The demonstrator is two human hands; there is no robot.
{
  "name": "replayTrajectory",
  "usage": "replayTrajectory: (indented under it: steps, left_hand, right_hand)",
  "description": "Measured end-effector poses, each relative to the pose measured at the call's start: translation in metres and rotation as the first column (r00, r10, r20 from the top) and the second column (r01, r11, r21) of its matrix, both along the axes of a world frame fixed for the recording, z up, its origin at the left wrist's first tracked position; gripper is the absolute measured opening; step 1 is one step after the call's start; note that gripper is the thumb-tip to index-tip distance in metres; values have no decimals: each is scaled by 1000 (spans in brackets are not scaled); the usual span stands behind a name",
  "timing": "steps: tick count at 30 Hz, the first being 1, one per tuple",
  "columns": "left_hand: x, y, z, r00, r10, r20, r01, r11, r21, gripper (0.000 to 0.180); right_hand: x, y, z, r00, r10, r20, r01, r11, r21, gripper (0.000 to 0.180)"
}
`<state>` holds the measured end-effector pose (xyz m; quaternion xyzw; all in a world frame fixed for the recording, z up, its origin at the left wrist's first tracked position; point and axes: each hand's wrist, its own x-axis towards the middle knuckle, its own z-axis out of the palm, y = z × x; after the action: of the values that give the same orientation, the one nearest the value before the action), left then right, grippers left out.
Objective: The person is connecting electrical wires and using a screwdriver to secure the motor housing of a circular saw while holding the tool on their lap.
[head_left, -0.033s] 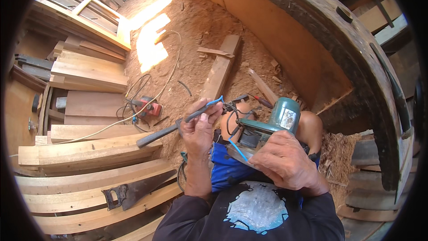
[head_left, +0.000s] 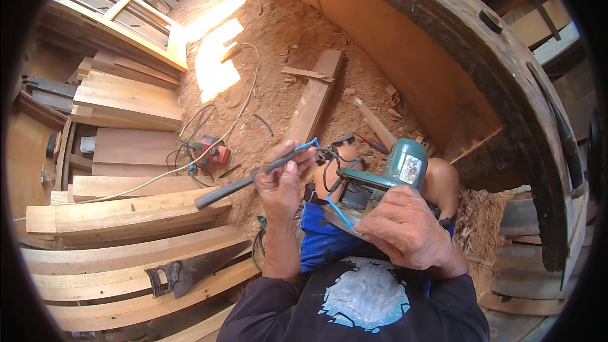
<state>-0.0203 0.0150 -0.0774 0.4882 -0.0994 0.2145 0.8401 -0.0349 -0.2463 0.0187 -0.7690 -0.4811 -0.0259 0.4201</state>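
Left hand (head_left: 282,183) pinches a blue wire (head_left: 308,145) and grips a dark hammer-like tool (head_left: 234,185) exactly as in the earlier view, while right hand (head_left: 405,228) steadies the teal power saw (head_left: 380,180) on the lap, so nothing has shifted.

**Dark sleeves, blue shorts, printed shirt**

The person wears a dark navy long-sleeved top, both sleeves reaching down to the wrists. The left hand (head_left: 280,187) and right hand (head_left: 405,231) are bare, without gloves. A pale blue-grey printed patch with ragged edges sits on the shirt just below the right hand. Bright blue shorts show left of that hand, and the knees above it are uncovered.
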Motion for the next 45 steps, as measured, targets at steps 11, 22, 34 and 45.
replayTrajectory:
  steps: [11, 22, 34, 45]
  left_hand:
    - [-12, 28, -9, 962, 266, -68, -229, 915, 331, 10]
    - [-9, 34, -20, 991, -57, -124, 21, 962, -273, 7]
    - [-13, 27, -20, 960, -267, -80, 191, 840, -508, 14]
    - [-38, 40, -34, 800, -467, -376, 550, 821, 152, 44]
  right_hand:
    - [0, 3, 2, 1000, -26, -12, 27, 999, 26, 21]
    - [2, -1, 0, 1000, 1, -3, -1, 1000, 0, 27]
    - [0, 2, 2, 1000, -16, -5, 16, 999, 29, 17]
    - [0, -9, 9, 1000, -4, -16, 3, 999, -38, 37]
